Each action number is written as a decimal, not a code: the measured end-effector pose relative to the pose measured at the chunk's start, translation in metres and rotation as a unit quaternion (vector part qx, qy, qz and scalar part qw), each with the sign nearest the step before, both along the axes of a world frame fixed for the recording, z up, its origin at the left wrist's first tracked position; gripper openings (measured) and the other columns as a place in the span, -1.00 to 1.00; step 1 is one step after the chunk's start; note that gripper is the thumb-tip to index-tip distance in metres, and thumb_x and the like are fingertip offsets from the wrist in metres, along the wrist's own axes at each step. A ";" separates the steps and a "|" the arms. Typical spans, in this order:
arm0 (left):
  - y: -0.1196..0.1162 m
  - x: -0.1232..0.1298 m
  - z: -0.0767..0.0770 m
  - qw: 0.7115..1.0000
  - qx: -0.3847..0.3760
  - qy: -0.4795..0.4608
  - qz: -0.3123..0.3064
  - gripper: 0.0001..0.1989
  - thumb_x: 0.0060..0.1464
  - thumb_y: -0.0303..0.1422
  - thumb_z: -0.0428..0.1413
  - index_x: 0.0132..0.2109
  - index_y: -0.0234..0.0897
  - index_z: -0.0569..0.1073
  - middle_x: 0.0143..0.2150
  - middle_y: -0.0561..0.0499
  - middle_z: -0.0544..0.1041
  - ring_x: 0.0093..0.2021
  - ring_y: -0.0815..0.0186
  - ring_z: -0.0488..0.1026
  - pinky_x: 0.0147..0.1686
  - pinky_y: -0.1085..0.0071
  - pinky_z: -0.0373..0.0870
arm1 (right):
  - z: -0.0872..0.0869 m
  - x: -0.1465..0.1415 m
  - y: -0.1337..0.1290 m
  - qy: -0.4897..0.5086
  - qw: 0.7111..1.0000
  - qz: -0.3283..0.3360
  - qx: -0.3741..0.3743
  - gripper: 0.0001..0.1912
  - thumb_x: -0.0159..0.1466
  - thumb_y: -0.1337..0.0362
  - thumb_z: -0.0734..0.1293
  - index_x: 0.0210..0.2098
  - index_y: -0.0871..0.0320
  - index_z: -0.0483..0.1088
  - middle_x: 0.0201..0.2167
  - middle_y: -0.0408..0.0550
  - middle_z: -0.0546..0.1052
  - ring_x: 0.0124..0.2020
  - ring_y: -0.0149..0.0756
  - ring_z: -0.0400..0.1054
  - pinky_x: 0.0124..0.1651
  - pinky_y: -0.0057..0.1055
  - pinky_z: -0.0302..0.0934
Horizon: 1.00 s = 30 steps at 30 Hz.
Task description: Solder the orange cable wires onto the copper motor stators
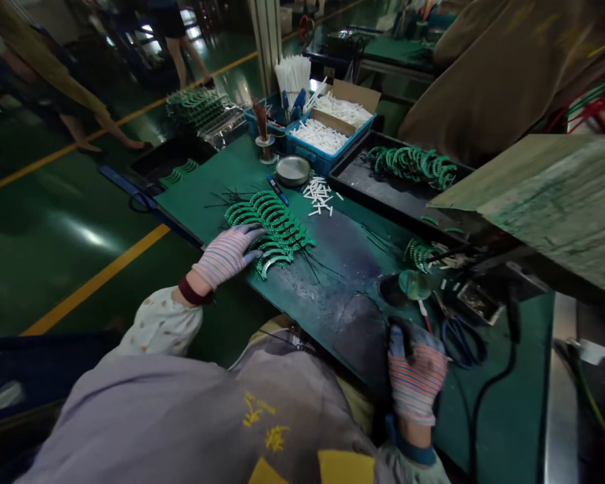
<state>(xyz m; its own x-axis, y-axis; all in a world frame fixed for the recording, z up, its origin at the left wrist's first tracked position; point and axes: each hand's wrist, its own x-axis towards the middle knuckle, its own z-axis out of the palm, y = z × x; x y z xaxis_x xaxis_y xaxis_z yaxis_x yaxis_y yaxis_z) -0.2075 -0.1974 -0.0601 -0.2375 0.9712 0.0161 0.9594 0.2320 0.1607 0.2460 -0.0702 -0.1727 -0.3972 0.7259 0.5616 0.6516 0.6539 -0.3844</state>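
Note:
My left hand point(229, 252), in a striped knit glove, has its fingers apart and reaches to the near left side of a row of green curved pieces point(275, 222). The fingertips touch or almost touch the pieces at that end. Thin black wires stick out from both sides of the row. At the table's near edge, my right hand point(417, 373), gloved the same way with dark fingertips, is curled closed. Whatever it holds, if anything, is too dark to make out. Blue-handled scissors point(464, 339) lie just right of it.
Short white tubes point(318, 195) lie loose beside a round metal dish point(292, 171) and a blue marker point(277, 189). Behind stand blue bins point(315, 158) of white tubes. A black tray point(353, 176) holds more green pieces. A black cable point(511, 349) crosses the right side. Other people are nearby.

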 end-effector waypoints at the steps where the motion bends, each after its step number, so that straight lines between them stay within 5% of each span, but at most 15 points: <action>1: 0.000 -0.004 -0.003 1.000 0.019 -0.008 -0.011 -0.49 0.54 -0.19 0.16 0.49 -0.27 0.51 0.51 -0.26 0.48 0.47 -0.14 0.46 0.48 -0.07 0.43 | -0.001 -0.001 0.000 0.004 1.000 -0.003 0.006 -0.66 0.61 0.11 0.32 -0.02 0.20 0.67 -0.13 0.12 0.76 -0.09 -0.03 0.60 0.12 -0.12 0.40; 6: 0.037 -0.012 -0.017 0.997 0.067 -0.027 -0.010 -0.61 0.57 -0.25 0.10 0.34 -0.23 0.65 0.35 -0.22 0.62 0.35 -0.08 0.54 0.38 0.00 0.51 | 0.011 -0.005 -0.014 0.038 0.997 -0.040 0.047 -0.69 0.59 0.09 0.37 -0.09 0.19 0.65 -0.20 0.12 0.74 -0.17 -0.07 0.60 0.03 -0.14 0.42; 10: 0.061 -0.020 -0.018 0.999 0.038 -0.006 -0.036 -0.70 0.52 -0.29 0.12 0.11 -0.24 0.74 0.09 -0.22 0.69 0.16 -0.09 0.59 0.22 0.01 0.58 | 0.046 -0.002 -0.034 0.119 0.992 -0.011 -0.046 -0.76 0.56 0.11 0.42 -0.04 0.12 0.68 -0.14 0.06 0.78 -0.13 -0.10 0.66 0.07 -0.16 0.47; 15: 0.050 -0.020 0.000 0.993 0.065 -0.021 -0.093 -0.71 0.49 -0.37 0.09 0.13 -0.18 0.71 0.15 -0.14 0.68 0.22 -0.03 0.56 0.28 0.04 0.55 | 0.094 -0.003 -0.037 0.225 0.955 -0.078 -0.177 -0.60 0.52 -0.12 0.43 -0.07 0.07 0.71 -0.13 0.03 0.79 -0.12 -0.05 0.67 0.07 -0.10 0.50; 18: 0.041 -0.001 0.014 0.988 0.116 -0.041 -0.093 -0.74 0.52 -0.35 0.10 0.13 -0.16 0.69 0.20 -0.07 0.67 0.24 0.02 0.55 0.33 0.05 0.55 | 0.113 -0.033 -0.017 0.214 0.947 0.011 -0.240 -0.52 0.52 -0.17 0.41 0.15 0.03 0.68 0.04 0.05 0.78 0.04 -0.03 0.68 0.19 -0.03 0.53; 20: 0.040 0.021 0.020 0.980 0.150 -0.054 -0.119 -0.75 0.53 -0.36 0.11 0.12 -0.13 0.69 0.21 -0.07 0.67 0.26 0.04 0.56 0.34 0.05 0.55 | 0.116 -0.068 0.002 0.193 0.930 0.121 -0.287 -0.24 0.41 -0.28 0.49 0.41 0.03 0.53 0.27 0.12 0.70 0.21 0.01 0.63 0.33 0.05 0.51; 22: 0.041 0.044 0.022 0.969 0.157 -0.079 -0.171 -0.76 0.51 -0.38 0.12 0.11 -0.12 0.69 0.21 -0.11 0.69 0.28 0.03 0.57 0.35 0.05 0.55 | 0.111 -0.105 0.020 0.180 0.917 0.181 -0.306 0.03 0.21 -0.41 0.58 0.45 0.10 0.49 0.39 0.21 0.61 0.35 0.12 0.55 0.48 0.14 0.39; 24: 0.042 0.054 0.021 0.959 0.141 -0.121 -0.215 -0.76 0.51 -0.36 0.13 0.12 -0.12 0.68 0.25 -0.14 0.68 0.31 0.05 0.58 0.38 0.06 0.54 | 0.102 -0.132 0.031 0.195 0.889 0.210 -0.358 -0.05 0.23 -0.42 0.55 0.33 0.12 0.58 0.29 0.19 0.68 0.29 0.11 0.58 0.48 0.15 0.39; 27: 0.034 0.031 0.013 0.966 0.138 -0.151 -0.158 -0.71 0.51 -0.24 0.10 0.20 -0.12 0.64 0.37 -0.15 0.63 0.37 0.07 0.56 0.44 0.05 0.49 | 0.090 -0.136 0.029 0.251 0.856 0.187 -0.412 -0.29 0.34 -0.35 0.49 0.14 0.12 0.67 0.12 0.13 0.76 0.16 0.04 0.64 0.39 0.09 0.47; 30: 0.012 -0.020 0.001 0.989 0.097 -0.107 -0.044 -0.62 0.39 -0.10 0.12 0.17 -0.15 0.65 0.40 -0.21 0.60 0.44 -0.11 0.50 0.53 -0.15 0.35 | 0.085 -0.102 0.018 0.300 0.872 0.066 -0.382 -0.36 0.38 -0.27 0.48 0.13 0.13 0.67 0.14 0.15 0.75 0.17 0.05 0.63 0.39 0.11 0.46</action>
<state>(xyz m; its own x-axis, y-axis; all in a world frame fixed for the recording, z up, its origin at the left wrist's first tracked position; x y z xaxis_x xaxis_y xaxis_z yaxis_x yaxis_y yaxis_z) -0.2278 -0.1849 -0.0593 -0.1708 0.9718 0.1624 0.9136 0.0945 0.3954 0.1438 -0.0523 -0.0873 -0.3063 0.9493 0.0703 0.1228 0.1127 -0.9860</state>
